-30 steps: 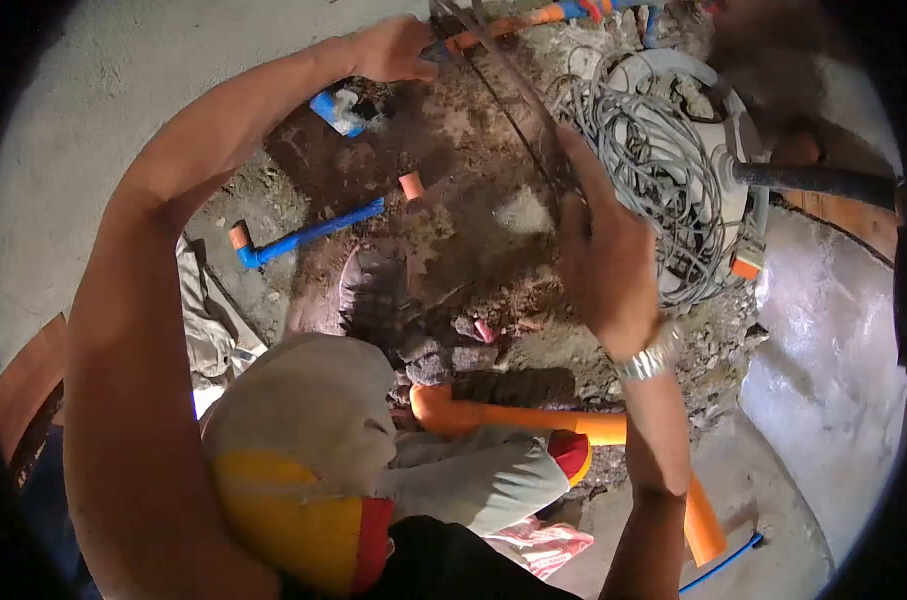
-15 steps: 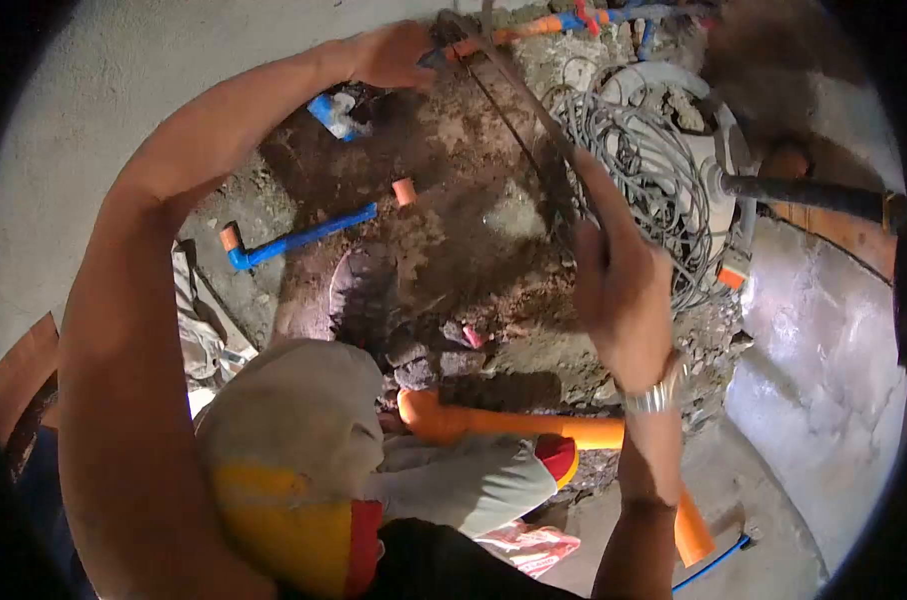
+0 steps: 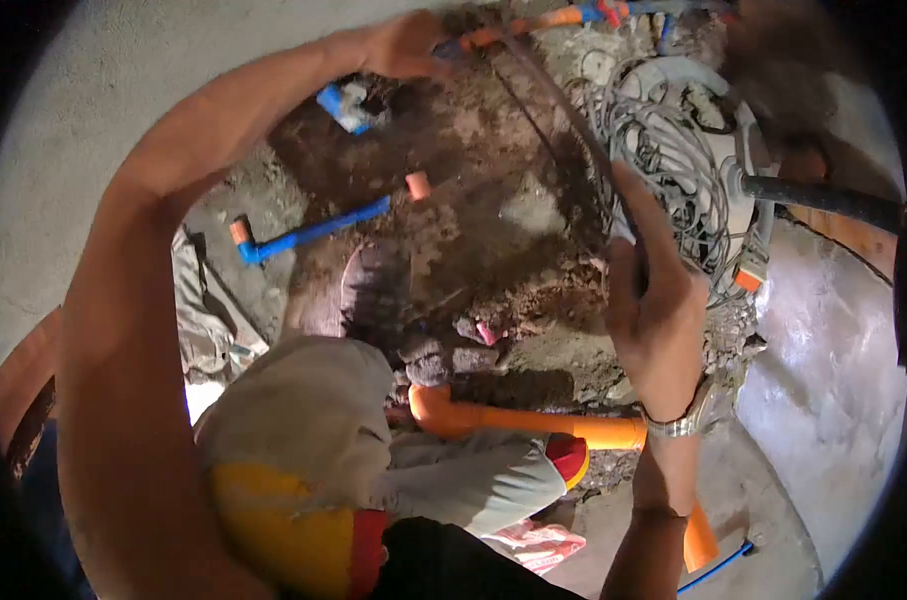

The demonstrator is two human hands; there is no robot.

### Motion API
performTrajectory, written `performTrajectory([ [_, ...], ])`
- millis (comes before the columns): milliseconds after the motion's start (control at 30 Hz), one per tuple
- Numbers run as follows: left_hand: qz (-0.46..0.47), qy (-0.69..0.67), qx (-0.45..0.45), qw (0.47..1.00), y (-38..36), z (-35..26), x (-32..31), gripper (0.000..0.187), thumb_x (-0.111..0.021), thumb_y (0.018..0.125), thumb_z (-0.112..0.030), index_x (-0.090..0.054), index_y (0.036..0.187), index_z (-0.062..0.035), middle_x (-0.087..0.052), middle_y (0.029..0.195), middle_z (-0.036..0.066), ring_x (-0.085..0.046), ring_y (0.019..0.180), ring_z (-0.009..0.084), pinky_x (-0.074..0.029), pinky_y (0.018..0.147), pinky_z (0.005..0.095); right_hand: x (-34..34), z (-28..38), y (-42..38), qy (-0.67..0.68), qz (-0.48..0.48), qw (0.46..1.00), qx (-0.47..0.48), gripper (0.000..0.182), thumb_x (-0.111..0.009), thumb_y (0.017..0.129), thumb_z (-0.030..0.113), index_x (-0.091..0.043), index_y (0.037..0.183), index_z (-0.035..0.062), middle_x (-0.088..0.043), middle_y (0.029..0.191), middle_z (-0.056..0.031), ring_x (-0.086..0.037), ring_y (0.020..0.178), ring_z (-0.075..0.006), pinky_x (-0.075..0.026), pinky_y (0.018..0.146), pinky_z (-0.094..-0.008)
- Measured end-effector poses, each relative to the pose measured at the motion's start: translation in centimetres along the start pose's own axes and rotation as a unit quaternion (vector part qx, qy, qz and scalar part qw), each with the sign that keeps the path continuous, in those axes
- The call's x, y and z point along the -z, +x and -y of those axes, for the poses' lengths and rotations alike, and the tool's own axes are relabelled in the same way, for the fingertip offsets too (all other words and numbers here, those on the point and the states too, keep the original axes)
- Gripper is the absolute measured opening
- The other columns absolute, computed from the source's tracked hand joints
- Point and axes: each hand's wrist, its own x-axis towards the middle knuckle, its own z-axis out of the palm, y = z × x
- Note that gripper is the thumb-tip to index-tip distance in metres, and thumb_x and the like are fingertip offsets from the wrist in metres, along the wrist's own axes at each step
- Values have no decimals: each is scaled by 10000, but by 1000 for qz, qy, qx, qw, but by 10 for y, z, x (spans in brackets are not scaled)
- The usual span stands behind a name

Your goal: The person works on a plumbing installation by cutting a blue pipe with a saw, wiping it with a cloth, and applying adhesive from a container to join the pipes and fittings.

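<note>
Grasped dark, slender metal hacksaw [image 3: 566,102] in right hand [image 3: 662,305], angled lengthwise up-left to round orange-and-blue plastic pipe [image 3: 554,19]; clasped pipe's end in nearer left hand [image 3: 407,46].

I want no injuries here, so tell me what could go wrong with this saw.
The saw crosses close to the left hand on the pipe; if it skips, it might cut that hand.
The right hand works near the coiled grey cable, so a stroke could snag it.
</note>
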Motion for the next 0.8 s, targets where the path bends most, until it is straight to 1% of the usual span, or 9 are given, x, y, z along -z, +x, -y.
performTrajectory([
  [67,60,-27,84,994,2,-23,16,399,-714,848,-329,-610,886,55,-509,630,161,-520,568,233,-436,557,447,-10,4,10,23,-1,1000,-15,507,-521,938,2,-520,1436,95,-657,1245,-217,-699,664,-313,-546,652,-359],
  [167,70,-27,109,991,6,-34,24,377,-723,847,-306,-609,910,48,-537,651,147,-542,585,229,-441,561,438,-17,-2,21,-17,40,998,-40,521,-500,927,-71,-514,1435,45,-651,1304,-188,-742,758,-266,-559,694,-369],
  [267,-65,41,-49,996,0,9,-9,358,-732,845,-284,-609,934,41,-565,672,134,-563,603,225,-446,566,429,-5,-4,-1,-3,-1,1000,11,509,-515,937,-29,-519,1434,78,-655,1267,-211,-733,750,-292,-544,657,-395],
  [367,121,-47,168,977,6,-25,18,361,-728,868,-282,-594,992,30,-551,677,133,-566,621,214,-450,580,421,-26,-11,15,3,-10,1000,24,514,-515,937,-24,-509,1442,69,-655,1265,-216,-740,789,-282,-550,659,-377],
  [400,123,-47,157,979,9,-30,14,361,-728,868,-282,-594,992,30,-551,677,133,-566,621,214,-450,580,421,-33,-13,20,0,-19,999,39,523,-507,932,-45,-499,1447,44,-653,1287,-207,-750,825,-266,-565,684,-355],
  [433,76,-47,109,990,8,-28,17,375,-726,878,-296,-593,995,35,-562,683,135,-568,625,212,-451,583,420,-25,-6,19,-38,38,998,-36,527,-502,926,-52,-503,1445,43,-658,1281,-208,-749,792,-256,-561,669,-340],
  [600,133,-23,155,979,6,-41,32,382,-728,906,-300,-584,919,54,-546,660,114,-547,637,190,-428,577,410,-9,-1,-8,29,-19,999,14,526,-515,925,-10,-524,1435,117,-677,1161,-248,-691,657,-335,-533,625,-384],
  [700,52,-88,76,992,2,-17,17,388,-730,904,-306,-582,884,52,-530,649,128,-538,620,190,-423,565,416,-30,-7,20,-15,32,997,-70,527,-517,925,-34,-521,1437,93,-659,1228,-251,-746,865,-302,-569,759,-361],
  [800,38,-42,56,997,1,-16,15,408,-742,890,-318,-589,857,59,-535,658,147,-534,610,192,-419,553,411,-14,-4,-2,10,4,1000,-20,508,-533,938,14,-517,1439,102,-668,1119,-270,-708,761,-342,-547,696,-398],
])
